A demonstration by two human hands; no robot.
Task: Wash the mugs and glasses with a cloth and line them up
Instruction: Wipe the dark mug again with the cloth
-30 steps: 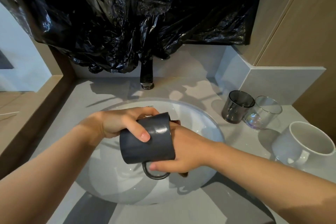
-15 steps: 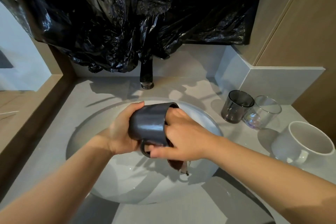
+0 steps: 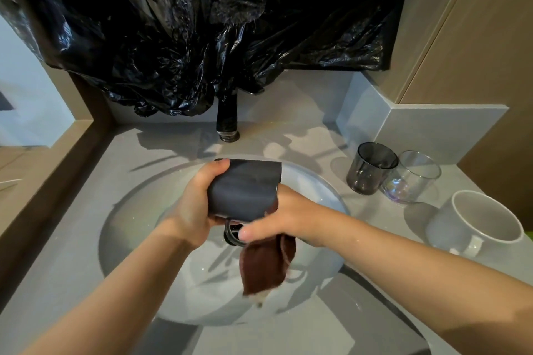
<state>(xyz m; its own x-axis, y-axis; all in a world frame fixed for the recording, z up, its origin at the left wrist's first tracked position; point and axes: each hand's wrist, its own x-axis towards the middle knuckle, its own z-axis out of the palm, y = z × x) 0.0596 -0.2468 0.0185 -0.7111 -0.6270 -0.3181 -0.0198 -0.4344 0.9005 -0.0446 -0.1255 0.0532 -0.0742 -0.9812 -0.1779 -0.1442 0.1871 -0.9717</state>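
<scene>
A crumpled black plastic sheet [image 3: 202, 32] is hanging across the far wall, filling the top of the scene. Below it, a grey surface [image 3: 72, 239] is carrying a round white basin [image 3: 317, 187] sunk into its middle. At the near right of the surface, a large white mug [image 3: 476, 228] is standing upright.

Over the basin, both hands are holding a dark grey mug [image 3: 245, 187] in the air. It is lying on its side, with the handle pointing down toward the near side and the mouth turned right. The left hand [image 3: 196, 207] is gripping the mug's left end, fingers curled round the body. The right hand [image 3: 285, 216] is pressing against the mug's mouth and clutching a brown cloth [image 3: 265, 265]. Its fingers are hiding behind the mug and its thumb is reaching toward the handle. The loose end of the cloth is dangling beneath it above the basin.

Farther back on the right, a smoked glass [image 3: 370, 167] and a clear glass [image 3: 412, 179] are standing upright side by side, the smoked one on the left. A black tap [image 3: 227, 118] is rising just beyond the basin, its top disappearing under the plastic.
</scene>
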